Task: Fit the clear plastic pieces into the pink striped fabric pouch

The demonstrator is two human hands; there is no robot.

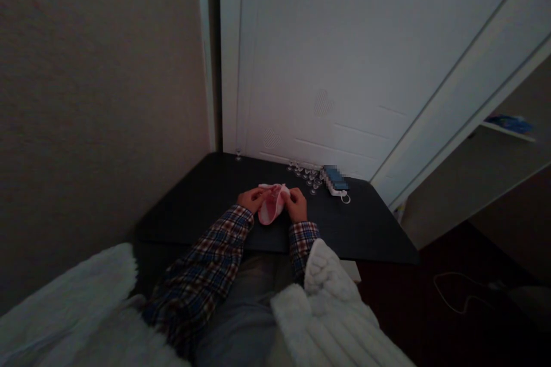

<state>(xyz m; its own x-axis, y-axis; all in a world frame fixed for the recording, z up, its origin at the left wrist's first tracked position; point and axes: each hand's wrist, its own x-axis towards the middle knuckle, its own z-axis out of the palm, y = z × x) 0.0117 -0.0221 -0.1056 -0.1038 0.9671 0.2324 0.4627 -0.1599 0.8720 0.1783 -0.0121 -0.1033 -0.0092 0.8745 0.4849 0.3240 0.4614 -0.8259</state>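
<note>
Between my hands is a crumpled pink-and-white cloth [270,211], held just above the dark table. My left hand [251,199] has its fingers closed on the cloth's left upper edge. At the right side, my right hand [296,204] pinches the cloth between thumb and fingers. Several tiny clear stemmed glasses [309,175] stand in a cluster behind and to the right of my hands. One more small glass [238,155] is apart from them, at the table's back left.
A phone-like object [336,179] with a blurred face and a white ring strap [345,199] lies right of the glasses. The black table [193,200] meets a white panel [301,69] behind and a wall [103,97] at left. A white cable [451,304] lies low at right.
</note>
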